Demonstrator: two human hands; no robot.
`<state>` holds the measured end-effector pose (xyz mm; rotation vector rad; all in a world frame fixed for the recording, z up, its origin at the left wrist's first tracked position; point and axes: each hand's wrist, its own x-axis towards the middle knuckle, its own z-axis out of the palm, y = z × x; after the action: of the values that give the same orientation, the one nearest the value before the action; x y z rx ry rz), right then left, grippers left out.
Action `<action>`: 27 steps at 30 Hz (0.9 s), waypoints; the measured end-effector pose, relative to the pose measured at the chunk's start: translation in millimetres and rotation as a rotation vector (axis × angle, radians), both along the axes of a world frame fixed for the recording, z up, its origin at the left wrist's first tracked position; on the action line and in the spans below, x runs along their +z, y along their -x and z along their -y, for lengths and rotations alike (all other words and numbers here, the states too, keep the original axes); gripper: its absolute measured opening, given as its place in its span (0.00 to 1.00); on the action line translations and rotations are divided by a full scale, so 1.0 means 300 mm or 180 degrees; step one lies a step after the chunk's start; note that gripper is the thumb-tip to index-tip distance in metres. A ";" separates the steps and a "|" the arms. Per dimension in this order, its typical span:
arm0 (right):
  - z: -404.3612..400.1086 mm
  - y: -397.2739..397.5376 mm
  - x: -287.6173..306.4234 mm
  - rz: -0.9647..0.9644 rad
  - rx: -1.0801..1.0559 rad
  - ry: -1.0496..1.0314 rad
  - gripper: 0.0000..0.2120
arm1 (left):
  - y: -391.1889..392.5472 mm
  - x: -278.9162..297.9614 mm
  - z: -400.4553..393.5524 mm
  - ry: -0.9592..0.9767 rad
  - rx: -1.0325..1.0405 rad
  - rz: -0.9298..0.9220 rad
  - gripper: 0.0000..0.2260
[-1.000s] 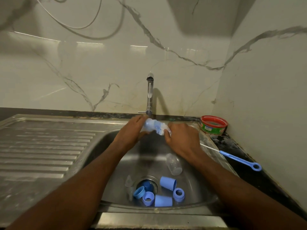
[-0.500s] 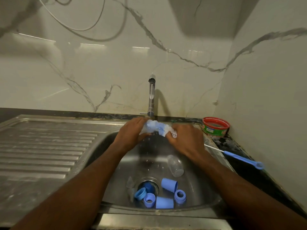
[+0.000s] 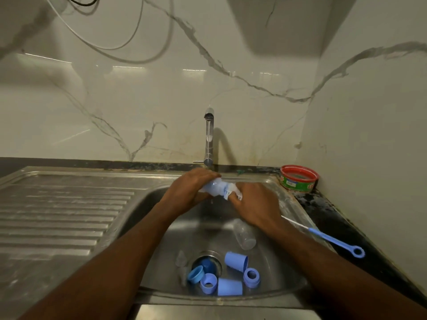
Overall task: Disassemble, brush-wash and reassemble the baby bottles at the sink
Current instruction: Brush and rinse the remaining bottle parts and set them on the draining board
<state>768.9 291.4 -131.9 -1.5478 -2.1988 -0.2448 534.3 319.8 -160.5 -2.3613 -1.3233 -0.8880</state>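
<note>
My left hand grips a clear baby bottle held sideways over the sink, just below the tap. My right hand holds a brush at the bottle's mouth; white bristles show there and the brush's handle is hidden in the hand. A second clear bottle lies in the basin. Several blue caps and rings and a clear teat lie around the drain.
A thin blue-handled brush lies on the sink's right rim. A red-rimmed green tub stands in the back right corner. The tap rises behind my hands. The ribbed drainboard spreads to the left.
Both hands and the bottle have stayed under the tap, with the bottle shifting only slightly. Parts in the basin have not moved.
</note>
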 end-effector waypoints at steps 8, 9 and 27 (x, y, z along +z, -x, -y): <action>0.001 0.022 0.005 0.0141 0.0045 -0.0086 0.16 | 0.001 0.009 0.027 0.0419 -0.0138 0.0078 0.27; -0.001 0.013 0.010 0.0019 0.0034 -0.0013 0.17 | 0.010 0.023 0.030 0.0352 -0.0093 -0.0006 0.27; 0.013 0.032 0.000 0.0432 0.0734 -0.0249 0.21 | -0.037 -0.033 0.023 0.0249 0.0257 0.0302 0.32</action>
<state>759.2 287.5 -131.8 -1.2559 -2.4175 -0.3680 545.5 313.0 -170.5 -2.3307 -1.5048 -0.9515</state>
